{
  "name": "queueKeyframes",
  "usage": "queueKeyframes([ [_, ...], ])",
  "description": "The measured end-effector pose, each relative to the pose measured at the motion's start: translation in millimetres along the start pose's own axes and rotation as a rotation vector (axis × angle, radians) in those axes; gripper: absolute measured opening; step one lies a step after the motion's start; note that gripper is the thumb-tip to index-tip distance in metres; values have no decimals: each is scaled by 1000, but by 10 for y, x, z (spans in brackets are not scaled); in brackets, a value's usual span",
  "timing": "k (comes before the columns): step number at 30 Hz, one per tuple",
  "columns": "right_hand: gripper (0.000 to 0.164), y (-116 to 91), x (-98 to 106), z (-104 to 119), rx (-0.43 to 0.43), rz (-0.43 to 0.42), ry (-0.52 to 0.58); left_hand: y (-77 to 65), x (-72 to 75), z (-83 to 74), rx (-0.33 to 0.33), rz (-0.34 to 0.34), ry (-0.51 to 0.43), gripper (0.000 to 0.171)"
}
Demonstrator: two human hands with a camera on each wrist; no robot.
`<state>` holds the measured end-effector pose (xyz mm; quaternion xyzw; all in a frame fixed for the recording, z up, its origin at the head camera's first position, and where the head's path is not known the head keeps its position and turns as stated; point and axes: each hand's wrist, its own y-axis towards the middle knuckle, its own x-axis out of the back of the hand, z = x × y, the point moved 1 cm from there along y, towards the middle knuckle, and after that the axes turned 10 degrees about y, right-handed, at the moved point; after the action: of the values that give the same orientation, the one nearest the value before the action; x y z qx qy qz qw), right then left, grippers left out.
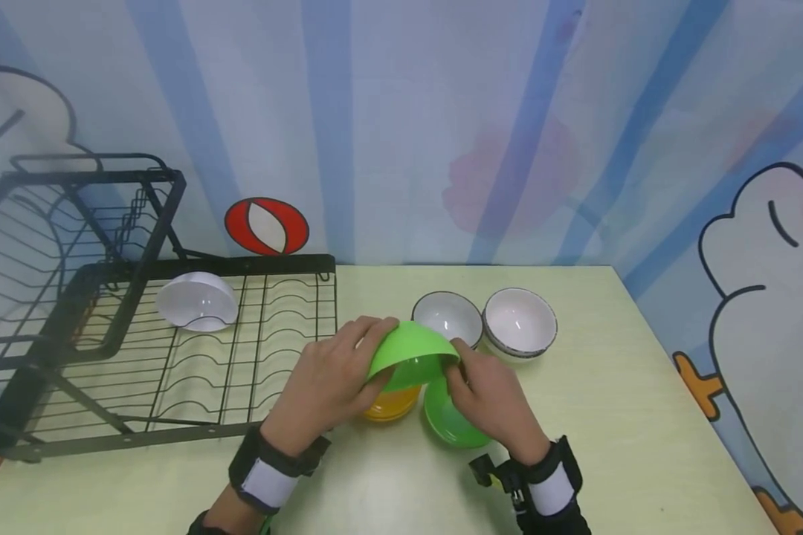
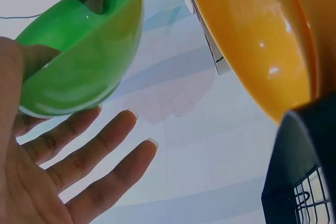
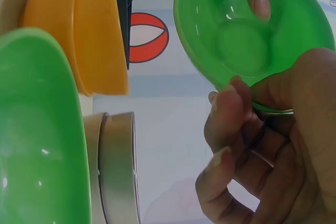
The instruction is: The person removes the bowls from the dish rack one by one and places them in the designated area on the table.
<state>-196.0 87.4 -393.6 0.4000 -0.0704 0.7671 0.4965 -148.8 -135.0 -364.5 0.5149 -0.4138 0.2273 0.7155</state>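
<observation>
Both hands hold a bright green bowl [image 1: 411, 343] over the table, tilted with its opening facing down toward me. At its left side, my left hand [image 1: 331, 371] grips it, thumb inside and fingers along the outside. My right hand [image 1: 491, 386] pinches the opposite rim, as the right wrist view shows on the green bowl [image 3: 205, 30]. Below stands another green bowl [image 1: 450, 422], partly covered by the right hand. Stacked orange bowls [image 1: 391, 407] sit beside it, partly hidden by the held bowl; the left wrist view shows an orange bowl [image 2: 252, 30] close up.
A black wire dish rack [image 1: 268, 265] takes up the table's left side, with a white bowl [image 1: 197, 299] tipped on its side in it. Behind the hands stand a white bowl [image 1: 447, 310] and a stack of white bowls [image 1: 520, 319] with dark rims. A patterned curtain [image 1: 401, 134] hangs behind.
</observation>
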Motion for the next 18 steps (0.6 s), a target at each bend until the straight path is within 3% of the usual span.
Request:
queueKeyframes([
  [5,15,1,52,-35,-27,-32,9,5,-11,8,-6,-18,16,56],
  [10,25,-7,104,-66,-22,-68,30,-4,-5,12,6,26,14,63],
  [18,25,-50,280,-171,-143,48,16,-23,29,82,46,32,43,67],
])
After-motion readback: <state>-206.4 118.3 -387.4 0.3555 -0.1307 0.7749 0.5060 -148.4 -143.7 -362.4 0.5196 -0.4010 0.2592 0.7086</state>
